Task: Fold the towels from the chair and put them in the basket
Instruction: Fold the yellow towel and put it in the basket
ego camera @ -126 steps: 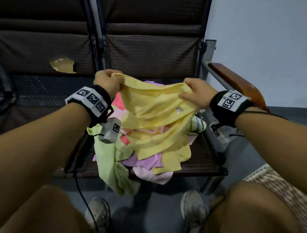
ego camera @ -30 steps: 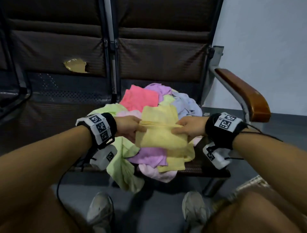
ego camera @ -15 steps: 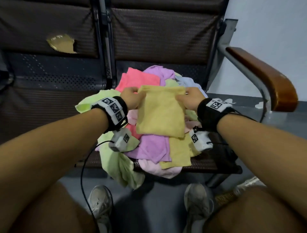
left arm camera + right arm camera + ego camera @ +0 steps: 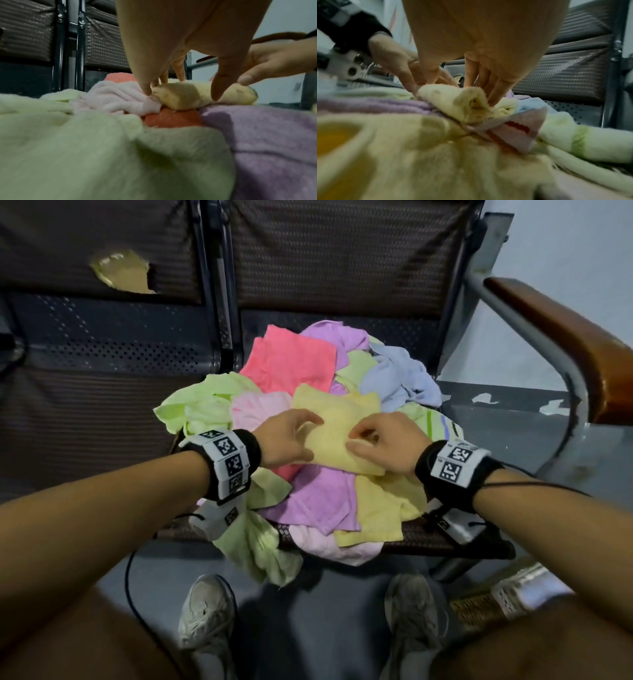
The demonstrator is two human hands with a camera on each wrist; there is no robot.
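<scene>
A folded yellow towel [image 4: 339,419] lies flat on top of the heap of coloured towels [image 4: 315,501] on the chair seat [image 4: 431,539]. My left hand [image 4: 313,438] arches over its left edge, thumb at the near side and fingers at the far side, gripping that end [image 4: 181,94]. My right hand [image 4: 356,440] pinches the towel near its right side. In the right wrist view the cloth [image 4: 453,104] bunches up against my fingers [image 4: 489,86]. A woven basket edge [image 4: 476,607] shows low on the right, mostly hidden by my knee.
The heap holds coral [image 4: 287,361], purple, light green [image 4: 202,405], pale pink and blue [image 4: 400,378] towels, some hanging over the seat's front. A wooden armrest [image 4: 565,337] stands to the right. The neighbouring seat [image 4: 85,422] is on the left. My shoes [image 4: 205,611] are on the grey floor.
The yellow towel, held up by its top corners half a second ago, now lies on the heap. Both hands have slid down from the corners to its sides.
</scene>
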